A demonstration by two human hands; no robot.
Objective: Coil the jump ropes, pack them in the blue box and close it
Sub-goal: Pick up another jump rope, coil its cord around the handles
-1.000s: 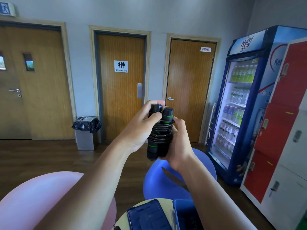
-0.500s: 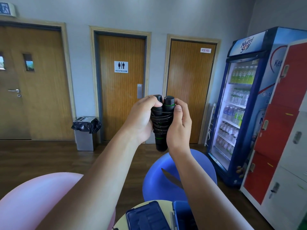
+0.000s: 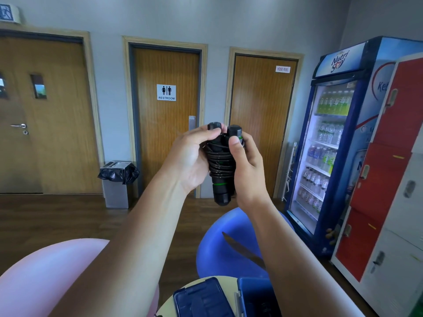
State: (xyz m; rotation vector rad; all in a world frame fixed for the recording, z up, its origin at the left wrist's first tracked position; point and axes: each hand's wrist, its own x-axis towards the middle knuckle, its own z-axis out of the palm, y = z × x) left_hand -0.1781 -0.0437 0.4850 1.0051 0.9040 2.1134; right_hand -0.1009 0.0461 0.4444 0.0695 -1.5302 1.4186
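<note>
1. The jump rope (image 3: pixel 220 167) is up in the air at chest height, sandwiched between both hands and well above the counter (image 3: pixel 229 282). Its 2 black handles with green rings stand upright side by side, and the cord is wound around them.
2. Left hand (image 3: pixel 190 156) grips the bundle, with fingers curled over the top of 1 handle. Right hand (image 3: pixel 248 170) grips it from the other side, thumb pressed on the second handle right by the green ring.
3. I'd call the coiling on this 1 pretty much done, since the wraps look snug. Can't see where the loose end went, so it may need a final tuck.
4. The blue box (image 3: pixel 257 298) sits open on the counter at the bottom edge of the view, with its lid (image 3: pixel 199 298) flipped out beside it. The inside is dark and cut off, so I can't tell if another rope is already packed.
5. What's left: drop this bundle in, add any other ropes, shut the lid.
</note>
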